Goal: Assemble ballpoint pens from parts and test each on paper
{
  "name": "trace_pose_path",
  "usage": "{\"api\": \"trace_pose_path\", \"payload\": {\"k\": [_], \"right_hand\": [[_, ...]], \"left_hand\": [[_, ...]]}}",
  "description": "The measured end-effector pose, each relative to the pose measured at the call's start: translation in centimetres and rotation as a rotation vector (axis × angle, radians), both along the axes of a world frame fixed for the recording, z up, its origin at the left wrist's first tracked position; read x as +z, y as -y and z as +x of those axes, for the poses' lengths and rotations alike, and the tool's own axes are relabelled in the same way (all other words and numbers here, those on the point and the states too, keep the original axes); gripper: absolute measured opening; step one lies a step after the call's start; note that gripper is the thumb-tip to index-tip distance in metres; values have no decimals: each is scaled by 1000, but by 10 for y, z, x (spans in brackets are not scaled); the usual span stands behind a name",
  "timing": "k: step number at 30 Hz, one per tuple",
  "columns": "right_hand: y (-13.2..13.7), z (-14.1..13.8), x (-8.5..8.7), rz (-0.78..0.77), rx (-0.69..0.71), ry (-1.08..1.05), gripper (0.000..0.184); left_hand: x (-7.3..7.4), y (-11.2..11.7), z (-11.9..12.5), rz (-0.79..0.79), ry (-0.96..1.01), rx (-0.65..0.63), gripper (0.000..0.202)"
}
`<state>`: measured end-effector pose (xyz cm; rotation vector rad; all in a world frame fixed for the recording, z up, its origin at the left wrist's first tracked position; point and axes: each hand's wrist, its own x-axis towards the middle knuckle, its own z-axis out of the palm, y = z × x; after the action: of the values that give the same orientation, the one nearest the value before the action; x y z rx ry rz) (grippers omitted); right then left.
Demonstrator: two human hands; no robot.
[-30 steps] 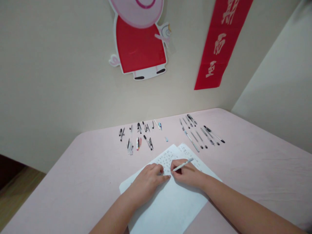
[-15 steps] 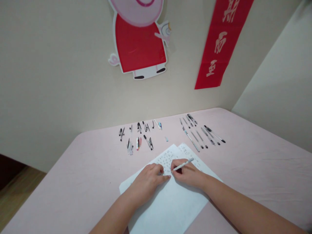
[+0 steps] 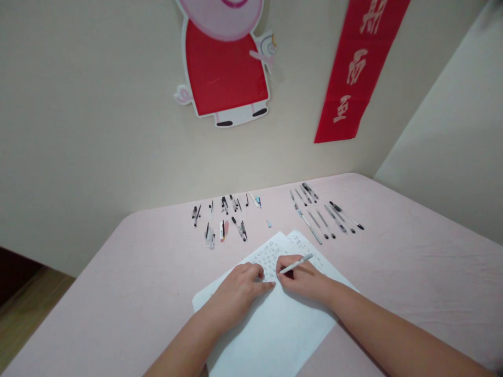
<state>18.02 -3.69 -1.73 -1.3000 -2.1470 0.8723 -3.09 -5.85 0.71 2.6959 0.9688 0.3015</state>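
Note:
My right hand (image 3: 301, 277) is closed around a slim white pen (image 3: 296, 263), its tip down at the paper and its grey end pointing up to the right. Under both hands lies a white sheet of paper (image 3: 271, 335), with rows of small dark handwriting across its upper part. My left hand (image 3: 240, 290) rests on the sheet left of the pen, thumb stretched toward the tip and fingers loosely bent, holding nothing. A second written sheet (image 3: 304, 245) shows from beneath at the upper right.
Pens (image 3: 327, 220) lie in two rows at the back right of the pink-covered table (image 3: 137, 293). Black caps and pen parts (image 3: 239, 229) are grouped at the back left. A small light-blue cap (image 3: 268, 223) sits between them. The wall (image 3: 118, 131) stands behind the table.
My right hand and the pen have shifted very slightly to the right on the paper. My left hand keeps its place.

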Motion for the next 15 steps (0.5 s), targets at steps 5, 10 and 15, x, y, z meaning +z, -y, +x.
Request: {"api": "trace_pose_path", "payload": {"k": [5, 10, 15], "right_hand": [[-1, 1, -3, 2, 21, 8, 11], [-1, 2, -3, 13, 13, 1, 11], [-1, 2, -1, 2, 28, 11, 12]], "left_hand": [[1, 0, 0, -5, -25, 5, 33], [0, 0, 0, 4, -2, 2, 33], [2, 0, 0, -16, 3, 8, 33]]}}
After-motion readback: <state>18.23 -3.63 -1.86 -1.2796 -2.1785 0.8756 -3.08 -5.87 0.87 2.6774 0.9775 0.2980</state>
